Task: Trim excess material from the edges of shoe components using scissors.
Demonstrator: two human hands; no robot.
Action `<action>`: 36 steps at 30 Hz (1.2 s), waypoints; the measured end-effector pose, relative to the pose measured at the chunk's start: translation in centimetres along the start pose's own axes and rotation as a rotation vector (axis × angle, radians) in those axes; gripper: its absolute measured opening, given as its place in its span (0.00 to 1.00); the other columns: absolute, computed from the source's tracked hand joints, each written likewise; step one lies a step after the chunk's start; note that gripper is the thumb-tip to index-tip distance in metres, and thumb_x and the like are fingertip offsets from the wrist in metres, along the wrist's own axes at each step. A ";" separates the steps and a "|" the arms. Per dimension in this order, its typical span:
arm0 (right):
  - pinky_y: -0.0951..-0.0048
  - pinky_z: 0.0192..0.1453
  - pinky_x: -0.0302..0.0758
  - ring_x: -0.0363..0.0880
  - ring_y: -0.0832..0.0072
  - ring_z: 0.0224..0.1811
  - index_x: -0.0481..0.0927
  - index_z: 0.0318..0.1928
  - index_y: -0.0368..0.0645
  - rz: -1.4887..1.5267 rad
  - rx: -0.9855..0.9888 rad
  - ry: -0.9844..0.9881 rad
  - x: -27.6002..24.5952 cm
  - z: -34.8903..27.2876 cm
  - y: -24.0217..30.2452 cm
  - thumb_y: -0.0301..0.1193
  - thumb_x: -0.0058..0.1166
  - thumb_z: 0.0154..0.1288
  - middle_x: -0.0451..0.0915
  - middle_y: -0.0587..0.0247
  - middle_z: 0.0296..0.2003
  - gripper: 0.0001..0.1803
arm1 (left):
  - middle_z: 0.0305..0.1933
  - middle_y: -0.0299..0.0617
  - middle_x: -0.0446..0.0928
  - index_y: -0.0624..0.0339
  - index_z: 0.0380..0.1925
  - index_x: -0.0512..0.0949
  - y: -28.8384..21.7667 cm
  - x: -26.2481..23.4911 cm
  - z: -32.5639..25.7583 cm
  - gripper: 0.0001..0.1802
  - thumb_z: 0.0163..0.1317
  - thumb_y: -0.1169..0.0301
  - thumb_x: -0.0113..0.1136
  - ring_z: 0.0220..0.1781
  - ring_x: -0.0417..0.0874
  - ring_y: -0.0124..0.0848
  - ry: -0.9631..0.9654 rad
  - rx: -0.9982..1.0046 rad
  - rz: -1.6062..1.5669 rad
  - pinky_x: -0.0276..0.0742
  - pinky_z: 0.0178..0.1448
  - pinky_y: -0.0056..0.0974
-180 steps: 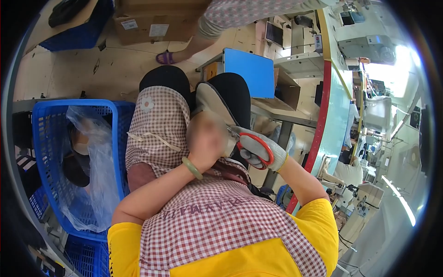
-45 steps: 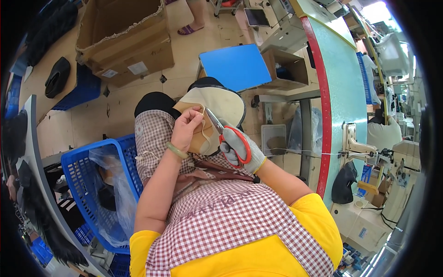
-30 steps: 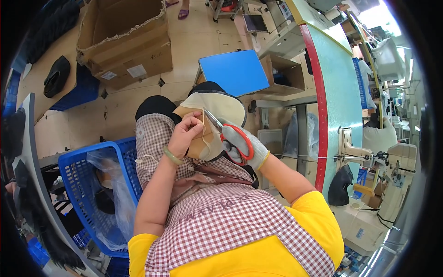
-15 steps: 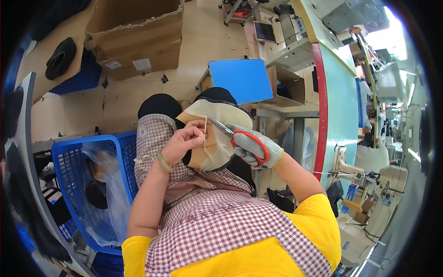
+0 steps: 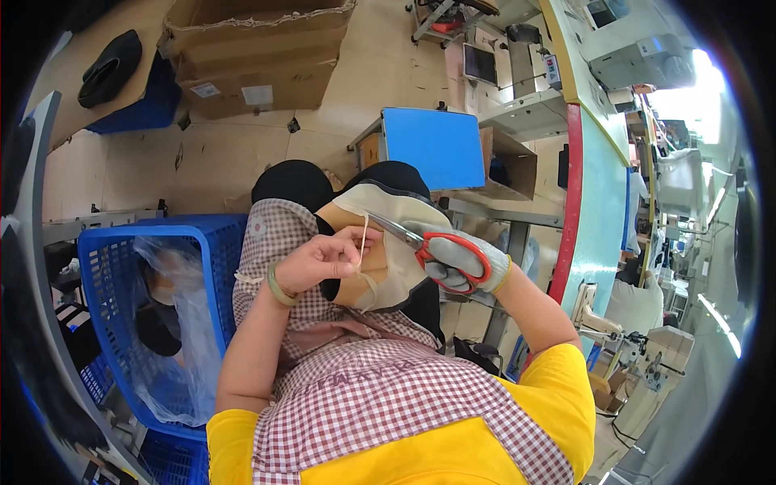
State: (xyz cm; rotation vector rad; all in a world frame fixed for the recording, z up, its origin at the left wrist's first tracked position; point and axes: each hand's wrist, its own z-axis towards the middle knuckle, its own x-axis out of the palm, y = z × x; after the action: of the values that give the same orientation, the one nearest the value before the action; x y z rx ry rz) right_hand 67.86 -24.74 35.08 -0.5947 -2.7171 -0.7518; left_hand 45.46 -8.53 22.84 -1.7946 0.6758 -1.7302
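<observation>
In the head view, a cream-and-tan piece (image 5: 404, 275) is spread across the lap at the middle of the frame. A thin pale strip (image 5: 363, 242) is pinched between thumb and fingertips by the bare left hand (image 5: 327, 263), its lower length curling over the piece. The scissors (image 5: 412, 238) are gripped by the gloved right hand (image 5: 467, 263), its fingers closed about the red handles; the blade tips are placed at the strip's upper end, though whether they touch it cannot be told. By appearance, the strip is uncut there, and the work on this piece is judged unfinished. At the left of the frame, tan and dark pieces (image 5: 158, 327) are held in a blue basket (image 5: 145, 229), partly covered by clear plastic (image 5: 194, 307).
</observation>
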 end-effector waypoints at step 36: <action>0.86 0.19 0.61 0.63 0.90 0.17 0.55 0.71 0.49 -0.200 -0.240 -0.131 5.4 2.7 -1.6 0.42 0.53 0.67 0.67 0.77 0.22 0.37 | 0.24 0.42 0.71 0.61 0.32 0.71 -2.8 4.7 0.9 0.07 0.59 0.75 0.60 0.27 0.73 0.32 -0.983 -0.072 1.046 0.70 0.33 0.36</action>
State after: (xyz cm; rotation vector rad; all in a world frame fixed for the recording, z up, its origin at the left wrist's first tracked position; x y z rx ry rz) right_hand 61.97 -22.86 34.03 -0.4386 -2.8584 -1.1378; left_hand 46.50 -9.68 28.12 -1.5749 0.9387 -0.1009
